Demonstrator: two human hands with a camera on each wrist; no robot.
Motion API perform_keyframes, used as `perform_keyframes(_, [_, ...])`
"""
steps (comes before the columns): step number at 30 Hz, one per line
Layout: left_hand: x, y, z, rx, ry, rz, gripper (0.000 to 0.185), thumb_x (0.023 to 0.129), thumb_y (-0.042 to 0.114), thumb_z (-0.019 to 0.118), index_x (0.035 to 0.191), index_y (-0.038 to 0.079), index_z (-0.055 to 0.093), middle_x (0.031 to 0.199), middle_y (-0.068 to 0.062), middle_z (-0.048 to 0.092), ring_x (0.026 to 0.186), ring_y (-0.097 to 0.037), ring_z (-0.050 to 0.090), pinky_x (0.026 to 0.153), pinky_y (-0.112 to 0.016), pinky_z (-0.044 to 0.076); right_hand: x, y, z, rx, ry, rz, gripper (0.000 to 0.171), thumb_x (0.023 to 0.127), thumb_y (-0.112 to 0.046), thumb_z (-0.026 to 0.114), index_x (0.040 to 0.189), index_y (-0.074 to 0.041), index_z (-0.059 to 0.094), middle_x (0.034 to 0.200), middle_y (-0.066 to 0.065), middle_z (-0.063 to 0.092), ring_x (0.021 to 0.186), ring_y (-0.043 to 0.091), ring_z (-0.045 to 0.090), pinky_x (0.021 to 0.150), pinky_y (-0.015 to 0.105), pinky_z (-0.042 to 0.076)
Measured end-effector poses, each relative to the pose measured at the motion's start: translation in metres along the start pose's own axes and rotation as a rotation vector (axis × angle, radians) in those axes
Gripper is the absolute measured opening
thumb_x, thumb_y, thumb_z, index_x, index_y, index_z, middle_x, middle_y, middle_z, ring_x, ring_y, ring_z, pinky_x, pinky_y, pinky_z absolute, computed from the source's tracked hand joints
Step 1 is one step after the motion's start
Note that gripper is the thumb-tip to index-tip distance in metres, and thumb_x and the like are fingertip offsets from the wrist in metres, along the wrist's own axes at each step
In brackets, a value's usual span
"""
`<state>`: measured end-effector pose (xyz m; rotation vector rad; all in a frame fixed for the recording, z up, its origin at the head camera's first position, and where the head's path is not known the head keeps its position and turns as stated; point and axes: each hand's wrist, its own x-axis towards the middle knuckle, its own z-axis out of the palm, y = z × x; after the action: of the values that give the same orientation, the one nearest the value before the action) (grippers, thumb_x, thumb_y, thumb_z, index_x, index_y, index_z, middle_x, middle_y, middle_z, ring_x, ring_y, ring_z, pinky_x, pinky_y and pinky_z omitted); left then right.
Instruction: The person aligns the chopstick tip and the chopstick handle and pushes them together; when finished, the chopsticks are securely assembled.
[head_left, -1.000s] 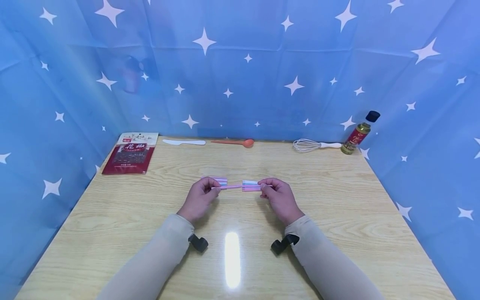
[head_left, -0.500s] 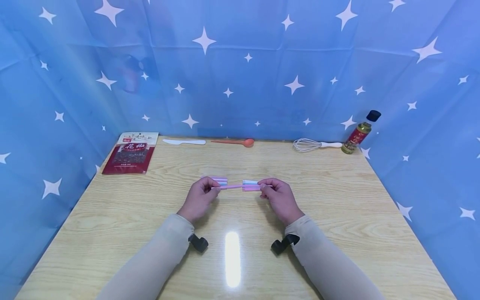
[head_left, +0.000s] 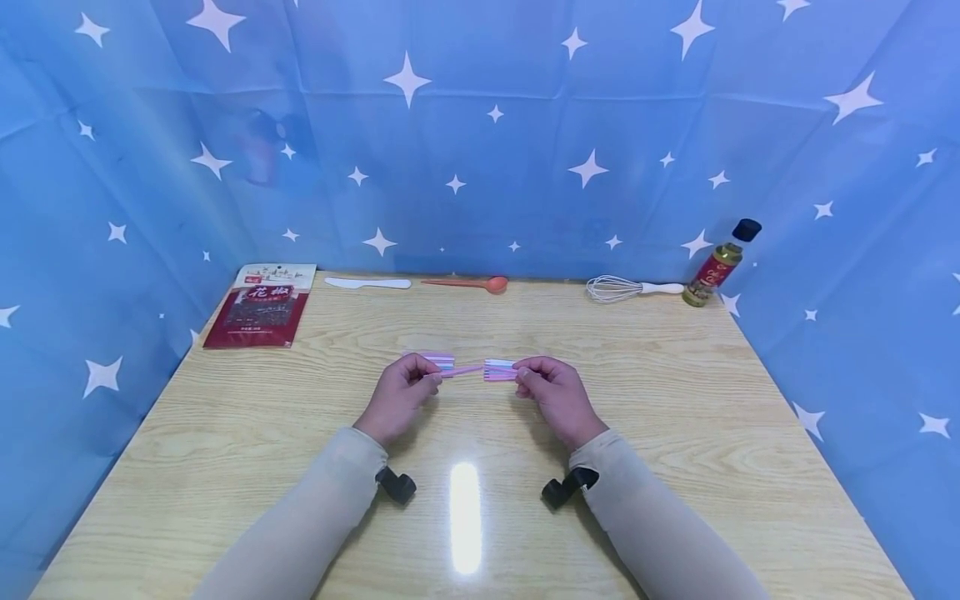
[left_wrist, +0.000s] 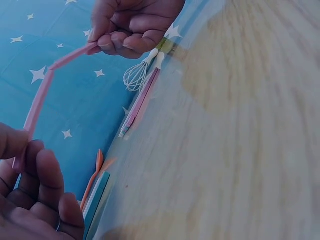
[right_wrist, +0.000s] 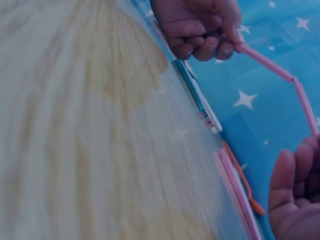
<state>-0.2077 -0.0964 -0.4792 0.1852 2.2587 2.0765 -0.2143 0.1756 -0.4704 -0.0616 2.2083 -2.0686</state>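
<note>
So far the left hand [head_left: 397, 396] and right hand [head_left: 555, 396] each pinch one end of a pink straw [head_left: 461, 372] in their fingers, already kinked, while other straws [head_left: 501, 370] lie on the surface [head_left: 675, 417].

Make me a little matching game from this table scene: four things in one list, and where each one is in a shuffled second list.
Things:
1. pink straw
2. whisk
3. spice packet
4. orange spoon

Places:
A. far left corner of the table
B. held between the left hand and right hand
C. far edge, near the middle
D. far right, beside the bottle

Pairs: 1-B, 2-D, 3-A, 4-C
</note>
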Motion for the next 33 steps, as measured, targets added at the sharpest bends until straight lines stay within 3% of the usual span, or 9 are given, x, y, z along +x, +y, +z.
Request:
perform_keyframes(19, [-0.0021,0.0016,0.0016,-0.025,-0.022,-0.033,0.005,0.103,0.003,0.063,0.105,-0.001,0.064,0.092,-0.004,0.063,0.084,-0.017,0.059,0.074,-0.025,0.050,-0.0024,-0.0023,0.0005,-0.083,0.014,-0.031,0.017,0.102,-0.009,0.067,0.108,0.007,0.071,0.091,0.001,0.065,0.077,0.014,0.061,0.073,0.026,0.056])
perform_keyframes(33, [-0.0012,0.0008,0.0018,-0.007,-0.027,0.021,0.006,0.101,0.001,0.065,0.105,-0.003,0.065,0.087,-0.002,0.059,0.077,-0.012,0.053,0.067,-0.021,0.045,-0.0050,-0.0058,0.0008,-0.164,0.001,-0.056,0.016,0.099,-0.010,0.070,0.107,0.003,0.073,0.096,0.004,0.069,0.080,0.017,0.064,0.073,0.029,0.057])
